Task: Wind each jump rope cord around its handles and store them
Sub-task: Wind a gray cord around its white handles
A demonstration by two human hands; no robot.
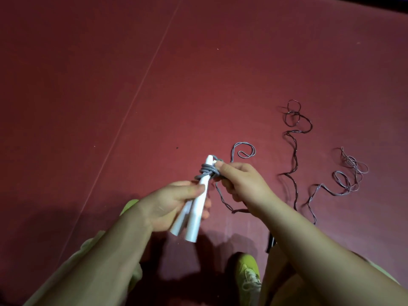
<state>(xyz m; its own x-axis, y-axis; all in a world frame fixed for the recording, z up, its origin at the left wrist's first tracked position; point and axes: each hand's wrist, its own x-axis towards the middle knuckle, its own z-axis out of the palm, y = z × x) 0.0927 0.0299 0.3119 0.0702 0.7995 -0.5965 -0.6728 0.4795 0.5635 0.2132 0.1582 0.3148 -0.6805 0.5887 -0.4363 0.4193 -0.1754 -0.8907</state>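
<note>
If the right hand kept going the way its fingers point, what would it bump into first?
Probably the grey cord wound round the white handles. The right hand points left at those coils and already pinches the cord beside them, so almost nothing lies between.

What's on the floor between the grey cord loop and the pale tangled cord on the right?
In the head view, a dark cord snakes between the grey cord loop and the pale tangled cord.

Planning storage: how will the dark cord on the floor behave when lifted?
The dark cord lies in loose kinks and loops, so it is probably floppy and springy. It may snag on itself near the looped end. It looks thin, so likely light.
</note>
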